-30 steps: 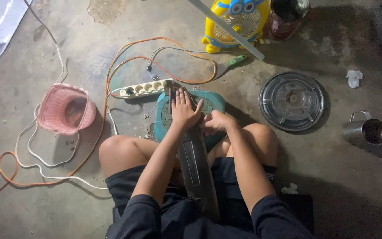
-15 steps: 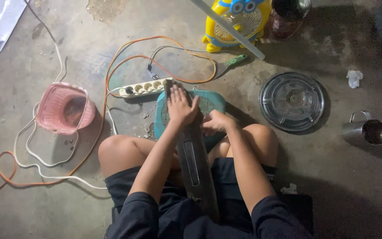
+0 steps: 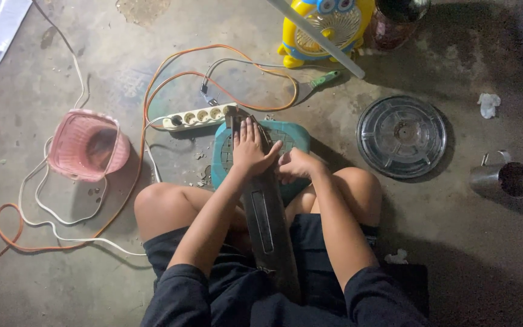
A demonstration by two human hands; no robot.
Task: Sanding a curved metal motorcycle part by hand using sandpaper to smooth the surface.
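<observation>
I sit on a concrete floor with a long grey fan body (image 3: 266,224) lying between my knees. Its far end rests on a teal round base (image 3: 289,138). My left hand (image 3: 250,148) lies flat on the upper end of the grey body, fingers stretched forward and together. My right hand (image 3: 296,165) is curled against the right side of the grey body, where it meets the teal base. What its fingers grip is hidden.
A white power strip (image 3: 198,116) with orange and white cables lies just beyond the base. A pink basket (image 3: 86,145) stands left. A clear round fan cover (image 3: 402,136) and a metal cup (image 3: 506,178) lie right. A yellow toy fan (image 3: 325,27) stands beyond.
My left hand has shifted slightly on the grey body. Little else has moved.
</observation>
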